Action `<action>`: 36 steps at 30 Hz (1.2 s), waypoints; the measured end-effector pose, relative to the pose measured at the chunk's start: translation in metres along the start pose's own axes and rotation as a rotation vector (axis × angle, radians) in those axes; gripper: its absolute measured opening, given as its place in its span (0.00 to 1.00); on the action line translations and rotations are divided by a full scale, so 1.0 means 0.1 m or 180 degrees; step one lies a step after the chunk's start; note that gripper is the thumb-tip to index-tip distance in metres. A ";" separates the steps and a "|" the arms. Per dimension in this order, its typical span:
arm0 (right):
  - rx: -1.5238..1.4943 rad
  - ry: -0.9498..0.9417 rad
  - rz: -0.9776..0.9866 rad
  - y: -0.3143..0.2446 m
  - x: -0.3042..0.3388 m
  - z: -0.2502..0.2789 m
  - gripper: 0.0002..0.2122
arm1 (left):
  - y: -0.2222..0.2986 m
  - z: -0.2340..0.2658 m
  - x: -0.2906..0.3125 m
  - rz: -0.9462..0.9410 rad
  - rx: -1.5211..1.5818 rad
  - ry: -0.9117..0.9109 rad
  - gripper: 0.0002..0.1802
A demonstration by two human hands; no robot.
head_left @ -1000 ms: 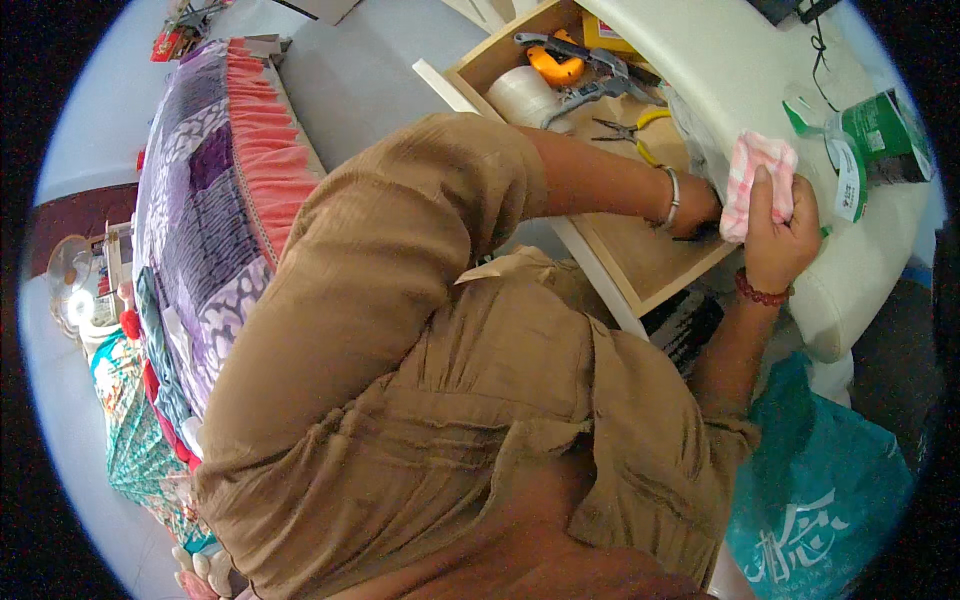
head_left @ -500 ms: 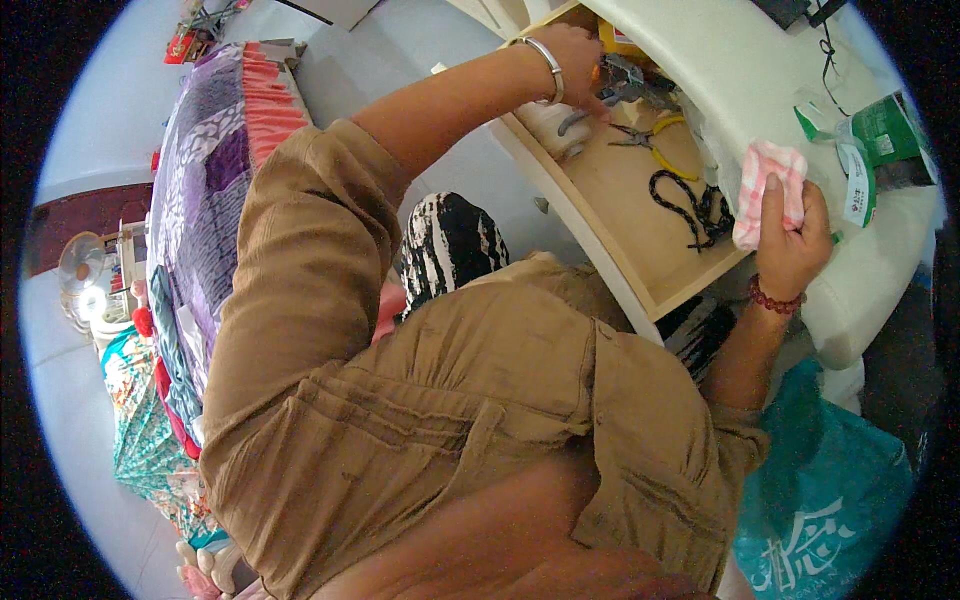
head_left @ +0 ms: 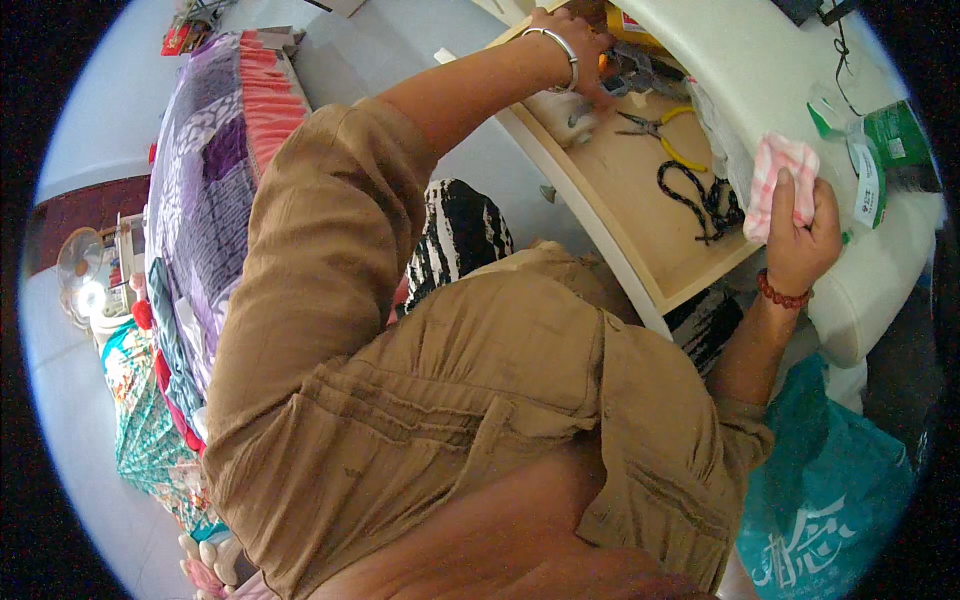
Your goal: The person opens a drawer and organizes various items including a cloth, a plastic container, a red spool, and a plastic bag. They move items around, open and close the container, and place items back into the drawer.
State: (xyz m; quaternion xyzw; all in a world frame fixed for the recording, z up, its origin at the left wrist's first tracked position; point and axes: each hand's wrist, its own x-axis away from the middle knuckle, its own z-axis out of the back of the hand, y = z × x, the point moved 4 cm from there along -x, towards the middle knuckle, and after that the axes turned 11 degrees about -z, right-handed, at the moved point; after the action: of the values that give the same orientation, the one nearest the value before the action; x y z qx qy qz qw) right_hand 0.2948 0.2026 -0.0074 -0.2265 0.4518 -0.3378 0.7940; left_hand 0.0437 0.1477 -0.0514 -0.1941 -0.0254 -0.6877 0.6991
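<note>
My right hand (head_left: 808,222) grips a folded pink-and-white checked cloth (head_left: 782,180), thumb lying across its face, above the white desk edge. Over at the far end of the open drawer (head_left: 655,255), my left hand (head_left: 580,50) reaches in with bent, partly blurred fingers; whether they hold anything is unclear. Dark grey tools (head_left: 640,75) with a bit of orange lie right beside it. Closer in the drawer are pliers (head_left: 655,128) with yellow handles, jaws apart, and a black speckled cord (head_left: 700,205) lying in loops. A whitish bundle (head_left: 565,115) sits under my left wrist.
The white desk top (head_left: 740,60) overhangs the drawer's right side. Green-and-white packets (head_left: 890,135) and a thin black cable (head_left: 840,60) lie on it. A teal bag (head_left: 830,480) stands at lower right. A bed with purple covers (head_left: 205,190) is at left.
The view has shifted slightly. My left hand has moved a little within the drawer's far end, and a curved grey piece seen under it is now hidden. The right hand still holds the cloth.
</note>
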 end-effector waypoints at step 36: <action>0.0068 -0.0008 0.0198 0.00 0.03 -0.01 0.05 | 0.35 -0.19 -0.04 -0.1628 0.1526 -0.0386 0.30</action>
State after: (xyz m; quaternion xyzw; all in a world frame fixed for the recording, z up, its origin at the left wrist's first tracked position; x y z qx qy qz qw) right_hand 0.2951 0.2002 -0.0092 -0.2042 0.4540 -0.3174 0.8071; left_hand 0.0735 0.1445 -0.0786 -0.0523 -0.2754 -0.8022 0.5272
